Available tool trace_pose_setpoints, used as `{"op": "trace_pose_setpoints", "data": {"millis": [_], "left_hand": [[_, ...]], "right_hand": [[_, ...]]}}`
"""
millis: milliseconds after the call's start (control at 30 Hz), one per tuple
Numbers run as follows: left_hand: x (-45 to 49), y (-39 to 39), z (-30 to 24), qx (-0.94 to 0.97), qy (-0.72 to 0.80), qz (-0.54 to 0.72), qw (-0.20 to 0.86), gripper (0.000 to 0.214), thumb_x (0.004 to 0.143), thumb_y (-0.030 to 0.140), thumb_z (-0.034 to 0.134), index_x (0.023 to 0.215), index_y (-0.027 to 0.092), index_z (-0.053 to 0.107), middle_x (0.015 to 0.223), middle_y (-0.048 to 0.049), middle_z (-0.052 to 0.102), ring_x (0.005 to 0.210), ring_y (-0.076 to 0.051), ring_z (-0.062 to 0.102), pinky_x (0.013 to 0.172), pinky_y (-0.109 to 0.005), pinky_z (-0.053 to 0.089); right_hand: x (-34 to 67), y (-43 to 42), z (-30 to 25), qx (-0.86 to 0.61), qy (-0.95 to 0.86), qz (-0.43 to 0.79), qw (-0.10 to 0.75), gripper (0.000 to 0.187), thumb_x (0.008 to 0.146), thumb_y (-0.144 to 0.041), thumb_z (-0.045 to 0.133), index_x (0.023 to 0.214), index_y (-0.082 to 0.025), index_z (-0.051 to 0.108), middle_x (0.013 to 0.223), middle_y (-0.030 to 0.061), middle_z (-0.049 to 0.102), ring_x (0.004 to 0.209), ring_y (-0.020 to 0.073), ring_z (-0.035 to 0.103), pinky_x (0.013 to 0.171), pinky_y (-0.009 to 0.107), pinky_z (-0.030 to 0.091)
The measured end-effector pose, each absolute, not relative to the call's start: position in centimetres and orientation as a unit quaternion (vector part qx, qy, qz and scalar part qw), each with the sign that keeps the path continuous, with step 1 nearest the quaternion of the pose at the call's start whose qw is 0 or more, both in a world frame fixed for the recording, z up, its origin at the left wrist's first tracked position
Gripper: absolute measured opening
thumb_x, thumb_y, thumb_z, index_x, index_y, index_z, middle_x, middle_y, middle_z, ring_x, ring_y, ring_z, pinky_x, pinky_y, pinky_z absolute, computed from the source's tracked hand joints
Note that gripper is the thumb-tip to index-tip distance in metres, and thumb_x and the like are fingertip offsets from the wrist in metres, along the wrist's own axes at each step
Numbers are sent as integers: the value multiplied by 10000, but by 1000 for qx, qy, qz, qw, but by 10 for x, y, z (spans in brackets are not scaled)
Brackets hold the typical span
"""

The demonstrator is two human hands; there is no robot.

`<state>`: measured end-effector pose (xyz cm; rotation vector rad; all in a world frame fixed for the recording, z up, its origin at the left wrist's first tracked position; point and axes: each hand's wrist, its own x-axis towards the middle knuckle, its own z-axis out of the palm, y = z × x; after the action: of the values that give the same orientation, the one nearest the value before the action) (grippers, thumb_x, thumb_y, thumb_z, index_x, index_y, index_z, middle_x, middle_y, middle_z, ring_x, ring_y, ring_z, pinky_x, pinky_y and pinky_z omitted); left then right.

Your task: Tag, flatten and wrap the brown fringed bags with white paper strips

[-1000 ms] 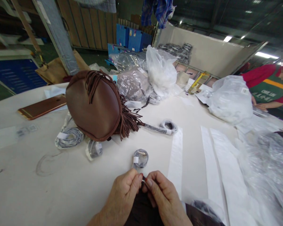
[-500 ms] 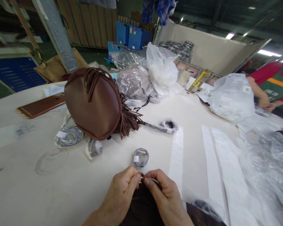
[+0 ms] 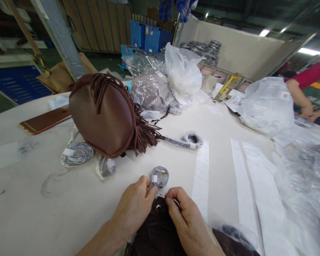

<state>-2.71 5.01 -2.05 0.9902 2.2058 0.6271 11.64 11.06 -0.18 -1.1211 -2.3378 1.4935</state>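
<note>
Pinching with thumb and bent forefinger, the right hand holds the upper edge of a dark brown fabric piece at the bottom middle of the view, close to a gold-coloured eyelet. A pale, narrow bit shows by the right fingertips, too small to make out. The left hand is on the other side of the eyelet, fingers curled and thumb close to the forefinger; whether it grips anything cannot be told. The fabric piece lies between the two hands, its lower part running out of view.

Just beyond the left fingertips, a plastic-wrapped coil with a white label rests on the white table. Farther off to the left sits a brown bag with a tasselled fringe, a copper-coloured smartphone just beside it. A larger wrapped coil and a small wrapped bundle lie at the bag's near side. Right of the fringe lies a wrapped strap with a rolled end. White strips and crumpled clear plastic cover the right side, where a co-worker's red sleeve shows beyond a white plastic bag.
</note>
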Motion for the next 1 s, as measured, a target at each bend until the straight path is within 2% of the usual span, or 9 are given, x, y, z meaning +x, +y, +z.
{"op": "trace_pose_setpoints", "data": {"millis": [67,133,300,467,733,1000], "left_hand": [[-31,61,-18,378,837,211,334,160,723,325,524,639,203,464,629,-40,586,642,-202,574,560,-261,337],[-35,70,-16,378,824,207,367,178,653,261,575,542,200,451,519,-19,546,565,-200,570,494,-248,313],[-41,75,-17,342,767,260,476,141,637,135,485,510,192,462,303,62,423,298,-118,447,351,-192,253],[-38,66,-23,272,746,342,502,163,665,167,447,508,195,413,252,87,375,234,-68,328,314,-169,157],[-38,63,-30,231,721,398,517,131,625,227,474,504,191,440,236,82,386,219,-60,319,306,-161,149],[-37,62,-30,226,714,411,520,126,614,184,467,492,192,437,231,85,387,211,-58,314,295,-156,142]], "right_hand": [[117,111,-1,-359,-782,503,80,203,897,-324,339,855,-188,483,798,26,564,753,153,522,686,263,404],[117,112,-1,-342,-785,511,79,186,904,-300,346,887,-190,495,818,22,591,759,144,539,695,251,406],[115,112,-16,-310,-793,513,106,167,913,-252,340,912,-207,501,771,-1,602,687,130,544,629,230,397],[115,110,-27,-313,-824,462,101,155,902,-200,339,875,-216,491,762,-3,573,660,137,530,603,239,384],[111,109,-22,-292,-867,391,105,150,895,-169,339,825,-196,469,734,17,563,584,141,533,523,233,378],[109,109,-22,-257,-898,344,101,148,863,-91,352,840,-192,456,760,26,577,598,153,576,519,238,398]]}}
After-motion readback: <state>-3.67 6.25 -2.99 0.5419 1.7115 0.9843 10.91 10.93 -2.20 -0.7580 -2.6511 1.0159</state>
